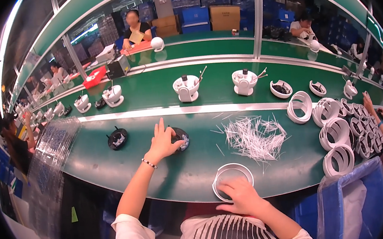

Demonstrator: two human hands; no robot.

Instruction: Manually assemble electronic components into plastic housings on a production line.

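My left hand [160, 142] reaches over the bench with its fingers spread. Its thumb and index finger are at the left edge of a black round part [184, 137] with small fittings inside. A similar black round part [118, 138] lies farther left. Close to my body, a white plastic ring [231, 166] rests by the bench's front edge. My right hand [243, 196] is over the ring's lower right side; its fingers are smeared by motion, and whether they grip the rim cannot be told.
A heap of thin white strips [257, 137] lies right of centre. White rings [336, 134] are stacked at the right, above a lined blue bin [351, 196]. White housings [187, 88] stand along the green belt [152, 84] behind. Bubble wrap [51, 154] hangs at the left. Other people work nearby.
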